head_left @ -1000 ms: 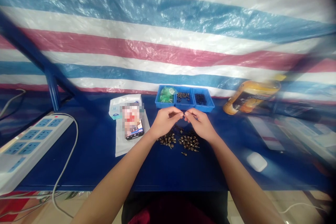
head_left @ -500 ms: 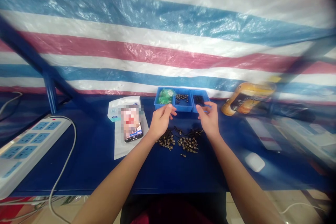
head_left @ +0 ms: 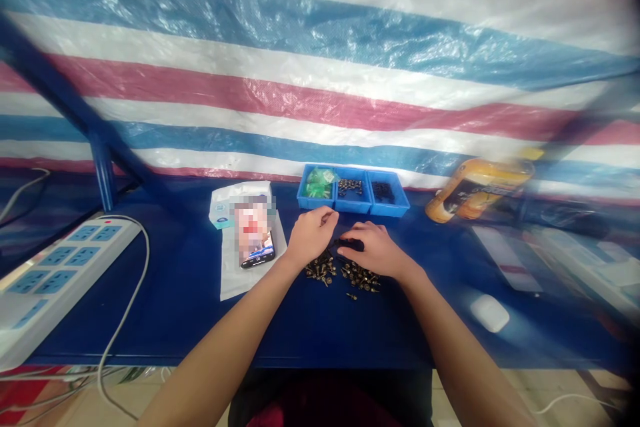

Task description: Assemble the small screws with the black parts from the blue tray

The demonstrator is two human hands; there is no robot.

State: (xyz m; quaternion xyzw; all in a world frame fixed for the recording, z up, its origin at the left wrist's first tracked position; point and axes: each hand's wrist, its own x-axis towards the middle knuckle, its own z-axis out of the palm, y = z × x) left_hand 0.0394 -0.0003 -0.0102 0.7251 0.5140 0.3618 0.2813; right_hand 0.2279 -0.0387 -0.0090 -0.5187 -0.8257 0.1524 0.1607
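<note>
Two bare hands meet near the middle of the bench [head_left: 340, 337]. The left hand [head_left: 311, 238] has its fingers curled in towards the thumb; whether it pinches anything I cannot tell. The right hand [head_left: 373, 248], just beside it at four o'clock, has thumb and fingers parted over dark screws [head_left: 341, 244]; contact is unclear. Below the hands lie two brassy heaps, too crowded to count: a left heap [head_left: 321, 272] at seven o'clock, a right heap [head_left: 364, 278] at five, partly under the right hand. One loose screw [head_left: 352, 296] lies at six.

At twelve o'clock sits one blue tray [head_left: 353, 205] with three compartments: green pieces, brassy parts, dark parts. At nine: one phone [head_left: 257, 257] on one white packet [head_left: 234, 283], then one power strip [head_left: 70, 280] farther out. One bottle [head_left: 480, 190] lies at two, one white case [head_left: 490, 313] at four.
</note>
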